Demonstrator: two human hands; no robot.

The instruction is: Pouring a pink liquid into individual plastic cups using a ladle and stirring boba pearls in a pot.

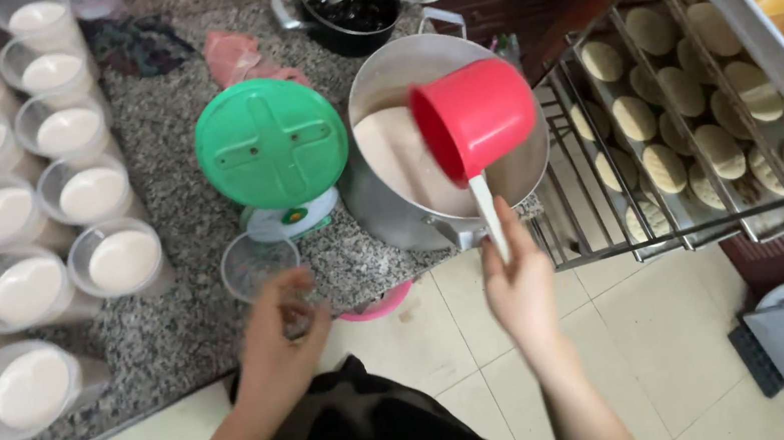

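Overhead, right hand (520, 286) holds red ladle (475, 118) above pot (374, 81).

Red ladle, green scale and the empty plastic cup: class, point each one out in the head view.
red ladle (478, 110), head view, on the outer side of its bowl.
green scale (272, 143), head view, on the round top platform.
empty plastic cup (251, 262), head view, on its clear rim.

right hand (518, 279) holds a red scoop (475, 118) over the metal pot (374, 81); left hand (279, 341) grips an empty clear cup (257, 265).
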